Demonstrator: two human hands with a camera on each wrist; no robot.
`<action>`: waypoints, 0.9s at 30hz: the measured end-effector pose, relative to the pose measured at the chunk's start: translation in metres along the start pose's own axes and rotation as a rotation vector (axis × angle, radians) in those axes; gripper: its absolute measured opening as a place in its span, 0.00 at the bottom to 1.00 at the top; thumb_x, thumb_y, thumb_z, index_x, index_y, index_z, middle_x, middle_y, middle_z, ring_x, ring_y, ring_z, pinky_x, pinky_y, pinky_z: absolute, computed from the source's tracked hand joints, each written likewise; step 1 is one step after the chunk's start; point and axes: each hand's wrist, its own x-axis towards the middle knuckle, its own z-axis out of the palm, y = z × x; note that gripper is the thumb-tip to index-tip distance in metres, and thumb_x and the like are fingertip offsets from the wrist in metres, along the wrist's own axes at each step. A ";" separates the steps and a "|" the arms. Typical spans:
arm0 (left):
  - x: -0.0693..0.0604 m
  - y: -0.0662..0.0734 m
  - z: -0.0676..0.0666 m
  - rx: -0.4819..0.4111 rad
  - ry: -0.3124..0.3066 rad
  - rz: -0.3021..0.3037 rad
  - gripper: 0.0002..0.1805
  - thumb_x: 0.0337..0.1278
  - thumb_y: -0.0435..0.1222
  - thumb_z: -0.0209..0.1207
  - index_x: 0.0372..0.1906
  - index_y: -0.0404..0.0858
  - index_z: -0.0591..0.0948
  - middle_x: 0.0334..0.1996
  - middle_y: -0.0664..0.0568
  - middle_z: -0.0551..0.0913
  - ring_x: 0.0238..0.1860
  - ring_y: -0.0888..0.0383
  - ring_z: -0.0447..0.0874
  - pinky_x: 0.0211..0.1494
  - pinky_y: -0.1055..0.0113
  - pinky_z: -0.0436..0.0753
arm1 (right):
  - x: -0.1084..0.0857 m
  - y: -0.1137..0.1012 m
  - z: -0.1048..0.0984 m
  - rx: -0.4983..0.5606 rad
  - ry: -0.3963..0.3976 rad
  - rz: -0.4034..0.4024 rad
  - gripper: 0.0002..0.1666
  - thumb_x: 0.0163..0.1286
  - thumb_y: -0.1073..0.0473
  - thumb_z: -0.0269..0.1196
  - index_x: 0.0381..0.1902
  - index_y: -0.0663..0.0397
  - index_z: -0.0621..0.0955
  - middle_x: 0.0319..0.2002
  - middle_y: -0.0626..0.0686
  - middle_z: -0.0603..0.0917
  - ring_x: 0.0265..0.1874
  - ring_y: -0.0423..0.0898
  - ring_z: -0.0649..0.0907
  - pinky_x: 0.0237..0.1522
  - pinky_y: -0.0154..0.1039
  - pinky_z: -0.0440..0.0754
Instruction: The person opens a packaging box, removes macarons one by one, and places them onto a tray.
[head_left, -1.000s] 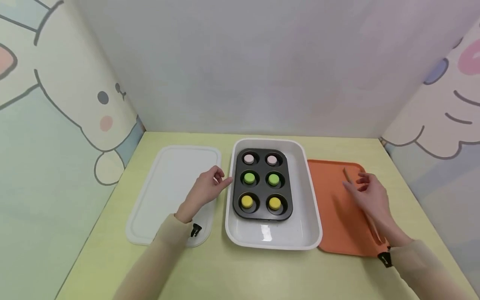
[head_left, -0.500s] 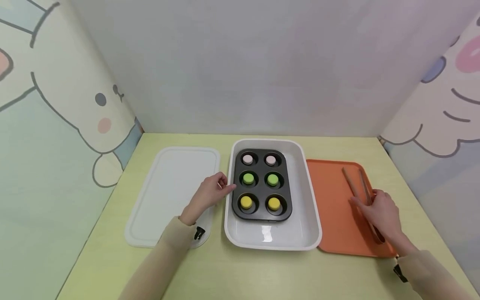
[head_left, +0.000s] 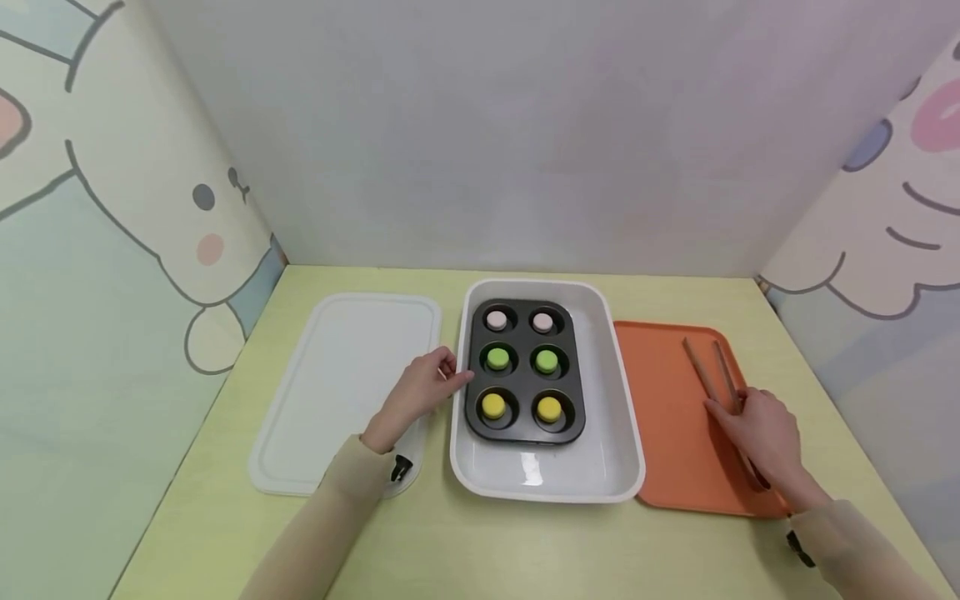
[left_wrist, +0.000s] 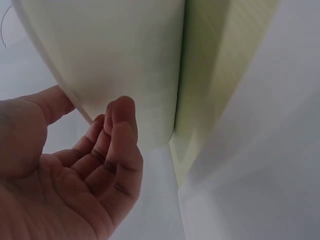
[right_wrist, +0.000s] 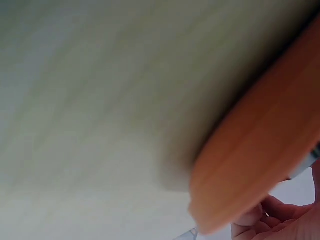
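My left hand [head_left: 420, 387] is at the left rim of a white basin [head_left: 622, 417]. Its thumb reaches over the rim while the curled fingers [left_wrist: 125, 150] stay along the outer wall, so the rim sits between them. In the basin lies a dark muffin tin [head_left: 522, 383] whose cups hold small macaron-like rounds: pink ones [head_left: 497, 320] at the back, green ones [head_left: 547, 361] in the middle, yellow ones [head_left: 549, 409] in front. Over the orange tray [head_left: 667, 442], my right hand [head_left: 765, 433] grips a pair of tongs [head_left: 699, 367] around the arms, their tips spread and pointing away.
A white board [head_left: 352, 375] lies left of the basin, partly under my left forearm. The pale yellow table [head_left: 525, 550] runs back to a grey wall [head_left: 510, 150]. Printed side walls [head_left: 112, 333] flank the table.
My right hand has come down and toward me onto the tongs and now holds them. My left hand has shifted slightly right and nearer, its thumb now over the basin's rim.
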 end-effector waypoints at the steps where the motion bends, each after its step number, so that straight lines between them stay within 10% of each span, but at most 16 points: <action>1: 0.000 0.000 0.000 0.001 -0.001 -0.001 0.15 0.64 0.44 0.65 0.36 0.38 0.75 0.29 0.51 0.78 0.26 0.56 0.73 0.27 0.65 0.73 | 0.000 0.000 0.000 0.002 -0.006 0.006 0.28 0.69 0.45 0.65 0.30 0.68 0.75 0.18 0.55 0.73 0.16 0.49 0.71 0.17 0.41 0.66; 15: 0.001 0.000 -0.001 0.023 -0.009 0.013 0.14 0.63 0.44 0.65 0.35 0.39 0.74 0.28 0.51 0.77 0.23 0.57 0.72 0.26 0.66 0.71 | 0.004 -0.010 -0.006 0.028 0.021 0.041 0.34 0.74 0.54 0.58 0.54 0.88 0.67 0.44 0.82 0.68 0.38 0.75 0.73 0.37 0.67 0.72; 27: 0.003 0.000 -0.006 0.043 -0.046 0.004 0.15 0.62 0.45 0.66 0.34 0.39 0.75 0.28 0.51 0.77 0.25 0.56 0.72 0.26 0.66 0.71 | 0.010 -0.032 -0.037 0.046 0.086 -0.112 0.32 0.75 0.51 0.60 0.54 0.82 0.71 0.46 0.76 0.70 0.34 0.67 0.75 0.33 0.62 0.72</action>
